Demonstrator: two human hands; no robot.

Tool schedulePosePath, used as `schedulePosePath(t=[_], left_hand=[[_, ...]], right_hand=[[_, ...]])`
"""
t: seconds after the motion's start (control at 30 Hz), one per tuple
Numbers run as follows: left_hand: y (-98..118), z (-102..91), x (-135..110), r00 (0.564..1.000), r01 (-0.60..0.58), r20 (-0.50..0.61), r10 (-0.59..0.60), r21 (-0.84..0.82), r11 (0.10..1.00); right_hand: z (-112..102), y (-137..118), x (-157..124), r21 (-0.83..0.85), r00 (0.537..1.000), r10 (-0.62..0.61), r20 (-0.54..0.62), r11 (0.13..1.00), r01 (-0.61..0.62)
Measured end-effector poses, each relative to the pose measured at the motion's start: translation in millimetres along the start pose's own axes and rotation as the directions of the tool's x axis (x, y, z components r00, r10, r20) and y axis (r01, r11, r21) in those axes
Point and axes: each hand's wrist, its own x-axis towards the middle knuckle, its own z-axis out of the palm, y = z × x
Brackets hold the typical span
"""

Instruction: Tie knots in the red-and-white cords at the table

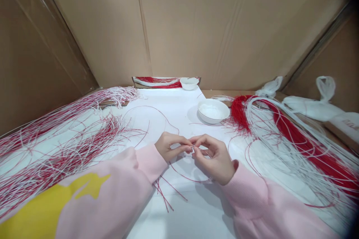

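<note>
My left hand point(171, 146) and my right hand point(213, 157) meet fingertip to fingertip over the white table point(174, 108). Both pinch thin cords there, a red cord point(179, 170) looping below them and a white cord point(148, 110) arcing away to the far left. What sits exactly between the fingertips is too small to make out. Pink sleeves cover both wrists. A white bowl point(213, 111) holding something white stands just beyond the hands.
A big spread of red and white cords point(56, 134) covers the left side. A bundle of red and white cords point(294, 138) lies on the right. Tied white plastic bags point(311, 106) rest at the far right. A second small bowl point(189, 82) sits by the cardboard wall.
</note>
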Motion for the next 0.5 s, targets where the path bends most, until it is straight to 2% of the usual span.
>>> schedulePosePath(t=[0.2, 0.5], left_hand=[[1.7, 0.6, 0.3, 1.000, 0.019, -0.010, -0.019, -0.006, 1.000], [3.1, 0.1, -0.2, 0.998, 0.046, -0.043, -0.045, 0.008, 0.999]], right_hand=[[-0.3, -0.1, 1.6, 0.044, 0.999, 0.032, -0.019, 0.999, -0.031], [-0.3, -1.9, 0.9, 0.016, 0.998, 0.043, -0.036, 0.999, -0.043]])
